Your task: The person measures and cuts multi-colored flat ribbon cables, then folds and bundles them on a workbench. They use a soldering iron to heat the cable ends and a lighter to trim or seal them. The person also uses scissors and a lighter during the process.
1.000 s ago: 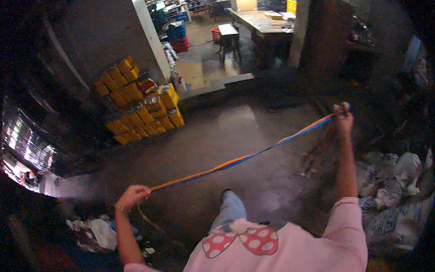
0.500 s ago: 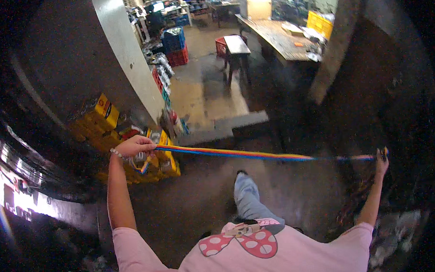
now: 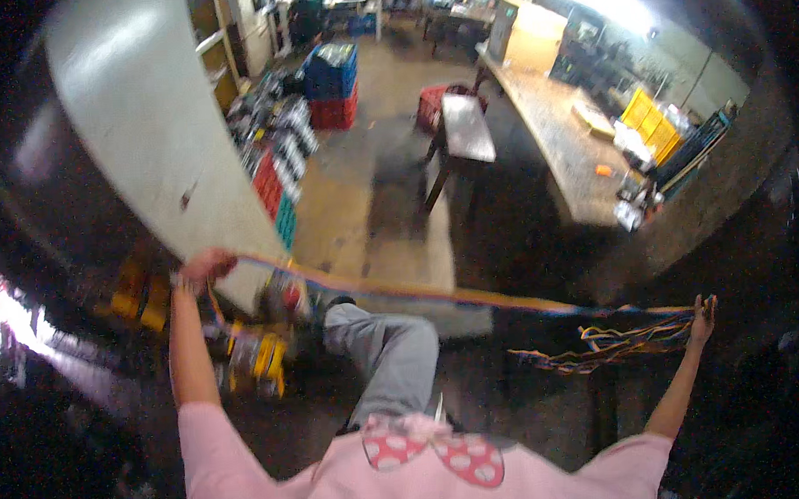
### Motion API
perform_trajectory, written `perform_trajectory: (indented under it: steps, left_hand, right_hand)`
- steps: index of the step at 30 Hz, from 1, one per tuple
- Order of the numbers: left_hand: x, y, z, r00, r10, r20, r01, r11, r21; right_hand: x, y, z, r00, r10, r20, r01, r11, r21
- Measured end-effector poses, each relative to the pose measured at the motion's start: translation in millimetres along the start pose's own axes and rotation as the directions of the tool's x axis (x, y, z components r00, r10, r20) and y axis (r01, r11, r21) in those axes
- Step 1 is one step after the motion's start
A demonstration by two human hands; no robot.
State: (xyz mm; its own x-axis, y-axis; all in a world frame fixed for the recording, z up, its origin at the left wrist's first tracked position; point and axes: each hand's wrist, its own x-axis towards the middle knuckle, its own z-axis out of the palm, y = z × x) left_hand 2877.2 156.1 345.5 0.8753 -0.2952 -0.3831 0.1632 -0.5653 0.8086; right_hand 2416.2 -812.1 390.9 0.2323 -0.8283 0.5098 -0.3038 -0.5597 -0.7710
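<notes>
A long bundle of thin yellow, red and blue wires is stretched across in front of me, sloping slightly down to the right. My left hand is closed around its left end, and a short tail hangs below that hand. Far to the right, my right hand grips the other end with its arm stretched out. Loose wire ends trail from the right hand back toward the middle, fanned out and blurred.
Ahead, a dark doorway opens past a pale panel into a workshop. A small bench, a red basket and stacked blue and red crates stand there. A long worktable runs along the right. Yellow crates sit low at left.
I have stepped forward, with the other leg now in front, and the doorway and workshop are closer. Loose wire ends now swing out from my right hand. Both hands still hold the bundle.
</notes>
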Motion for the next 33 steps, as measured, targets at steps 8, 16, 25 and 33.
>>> perform_trajectory:
  steps: [8, 16, 25, 33]
  left_hand:
    - [232.0, 97.7, 140.3, 0.919, 0.389, 0.067, -0.307, 0.811, -0.498]
    - [442.8, 278.3, 168.9, 0.530, 0.725, 0.439, -0.776, 0.624, -0.093]
    - [657.7, 230.7, 24.5, 0.790, 0.153, 0.594, -0.008, 0.971, -0.239]
    - [847.0, 239.6, -135.4, 0.761, -0.264, 0.592, 0.365, 0.929, -0.055]
  right_hand:
    - [-124.3, -254.8, 286.2, 0.950, -0.101, 0.296, 0.097, 0.995, 0.029]
    - [-168.9, -389.0, 669.1, -0.139, 0.089, 0.986, -0.184, 0.976, -0.114]
    - [-134.0, -409.1, 944.3, -0.123, 0.034, 0.992, -0.570, 0.816, -0.099]
    - [24.1, -487.3, 1245.7, -0.163, -0.212, 0.964, -0.390, 0.911, 0.135]
